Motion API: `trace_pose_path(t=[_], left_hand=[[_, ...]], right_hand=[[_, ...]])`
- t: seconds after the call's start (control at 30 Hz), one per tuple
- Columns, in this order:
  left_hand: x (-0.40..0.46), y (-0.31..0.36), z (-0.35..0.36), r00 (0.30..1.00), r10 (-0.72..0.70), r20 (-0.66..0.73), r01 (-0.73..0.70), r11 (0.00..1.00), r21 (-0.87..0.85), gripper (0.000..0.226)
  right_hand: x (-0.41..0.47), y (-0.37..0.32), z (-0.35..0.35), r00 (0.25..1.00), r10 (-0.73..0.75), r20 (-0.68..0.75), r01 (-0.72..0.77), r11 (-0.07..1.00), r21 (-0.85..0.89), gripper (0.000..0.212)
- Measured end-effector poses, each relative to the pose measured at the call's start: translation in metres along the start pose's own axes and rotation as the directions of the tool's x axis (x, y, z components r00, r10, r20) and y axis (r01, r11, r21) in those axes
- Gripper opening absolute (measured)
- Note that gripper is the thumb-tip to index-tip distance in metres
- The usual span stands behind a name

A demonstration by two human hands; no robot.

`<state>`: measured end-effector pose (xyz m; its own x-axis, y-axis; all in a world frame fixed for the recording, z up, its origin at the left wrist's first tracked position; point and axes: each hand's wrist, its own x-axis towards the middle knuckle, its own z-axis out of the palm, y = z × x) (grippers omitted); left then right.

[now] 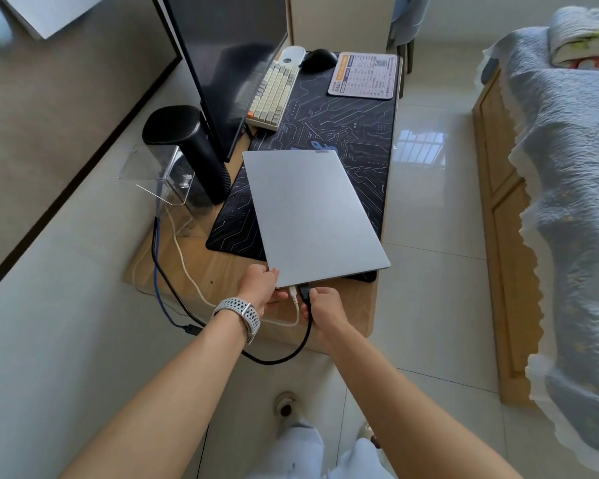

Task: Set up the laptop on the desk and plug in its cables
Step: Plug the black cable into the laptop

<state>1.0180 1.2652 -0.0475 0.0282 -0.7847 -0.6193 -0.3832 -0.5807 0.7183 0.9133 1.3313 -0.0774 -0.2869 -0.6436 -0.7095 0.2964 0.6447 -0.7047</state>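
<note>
A closed silver laptop lies on the dark circuit-pattern desk mat, its near corner over the wooden desk. My left hand, with a white watch on the wrist, grips the laptop's near left corner. A white cable is plugged into the near edge. Beside it, my right hand pinches the plug of a black cable held against the same edge; the port itself is hidden.
A dark monitor, a beige keyboard, a black mouse and a small printed pad sit further back. A black cylinder and a clear acrylic stand stand left. A blue cable hangs off the desk. A bed is right.
</note>
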Motion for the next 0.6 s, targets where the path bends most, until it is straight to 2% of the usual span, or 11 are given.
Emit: trace_pose_path(t=[0.3, 0.4, 0.47, 0.6], left_hand=[[-0.001, 0.001, 0.0, 1.0, -0.005, 0.008, 0.005, 1.0, 0.003, 0.021], [-0.002, 0.003, -0.002, 0.999, -0.01, 0.03, 0.01, 1.0, 0.018, 0.023], [-0.002, 0.004, -0.002, 0.999, -0.015, 0.041, 0.015, 1.0, 0.004, 0.023], [0.001, 0.004, -0.001, 0.999, -0.007, 0.033, 0.007, 1.0, 0.002, 0.02]], right_hand=[[0.0, 0.007, 0.007, 0.999, -0.03, -0.036, 0.03, 0.999, 0.016, 0.027], [-0.002, 0.008, 0.001, 0.998, -0.058, 0.036, 0.056, 0.997, 0.058, 0.024], [-0.005, 0.01, -0.004, 0.992, -0.081, 0.097, 0.072, 0.993, 0.09, 0.029], [-0.005, 0.007, -0.001, 0.995, -0.071, 0.062, 0.066, 0.995, 0.081, 0.032]])
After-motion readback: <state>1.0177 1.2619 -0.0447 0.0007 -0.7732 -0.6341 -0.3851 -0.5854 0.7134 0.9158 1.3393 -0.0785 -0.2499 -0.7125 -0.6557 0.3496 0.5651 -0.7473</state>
